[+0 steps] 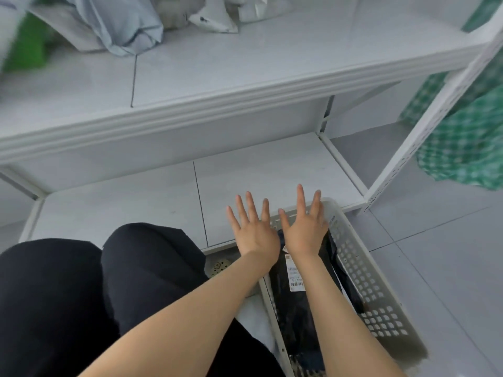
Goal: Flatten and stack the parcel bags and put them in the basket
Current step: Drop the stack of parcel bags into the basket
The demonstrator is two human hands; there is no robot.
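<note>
- The black parcel bags (295, 319) lie flat, lengthwise in the basket (359, 270), a white shipping label (294, 273) facing up. They seem laid this way so the stack fills the long floor of the basket without buckling.
- The basket is a pale perforated tray on the tiled floor, just beside the person's knees (109, 281), likely kept there so that both arms reach it from a crouch.
- The left hand (254, 229) and the right hand (304, 229) are side by side over the basket's far end, fingers straight and spread, gripping nothing. The flat palms suit pressing the bags down, though I cannot tell whether they touch the bags or hover above them.
- More parcel bags, pale and crumpled (122, 25), sit heaped on the upper shelf (245, 80), so I judge the job unfinished.
- A floor drain (217, 266) shows beside the basket, and a green checked cloth (462, 148) hangs past the shelf's post.
</note>
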